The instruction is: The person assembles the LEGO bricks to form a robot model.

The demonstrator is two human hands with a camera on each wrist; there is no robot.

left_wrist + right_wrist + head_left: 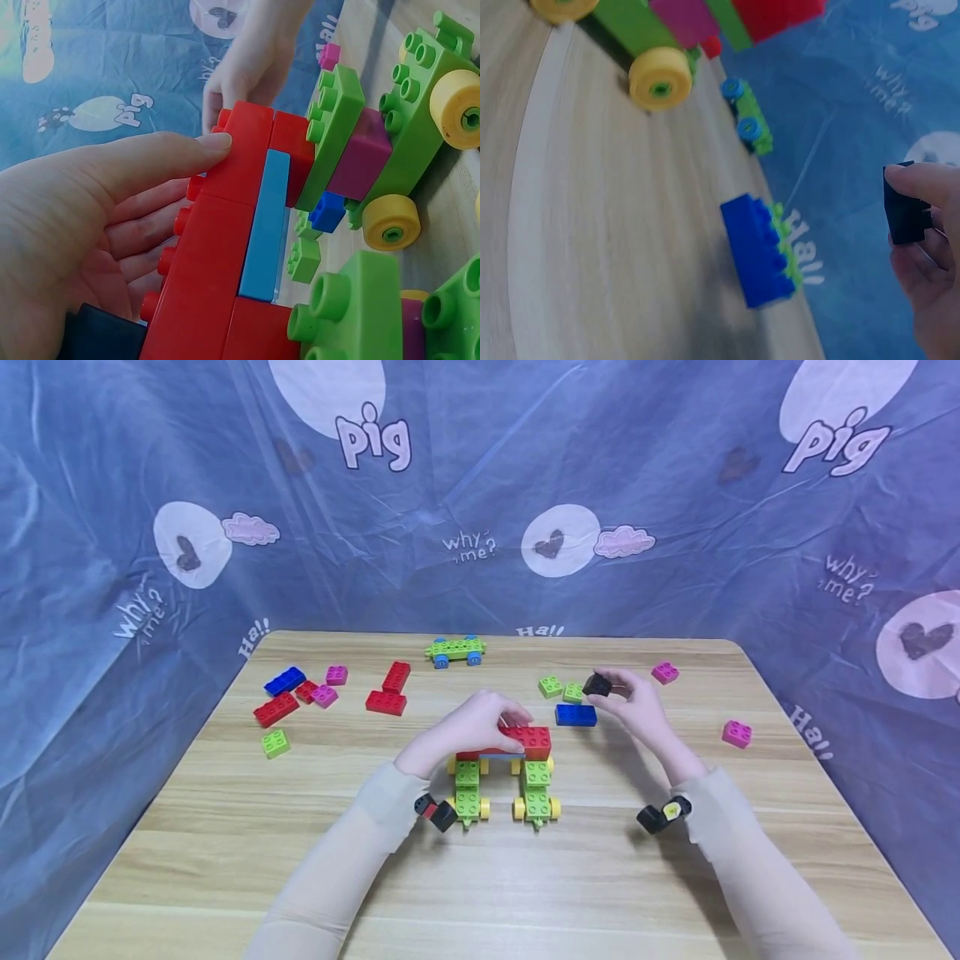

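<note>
Left hand is gripping red bricks that are spanning two yellow-wheeled green bases, likely keeping that span steady. Right hand is pinching a black brick, apparently holding it clear of the blue brick on the tabletop.

Glossy plastic bricks; smooth wood tabletop

This looks like a play corner, but which kind of building it is in, you cannot tell. A big blue cloth with white words and grey hearts hangs across the top and both sides of the picture and hides the room. Below is a light brown wood-grain table, with small bright plastic toy bricks on it.
</note>
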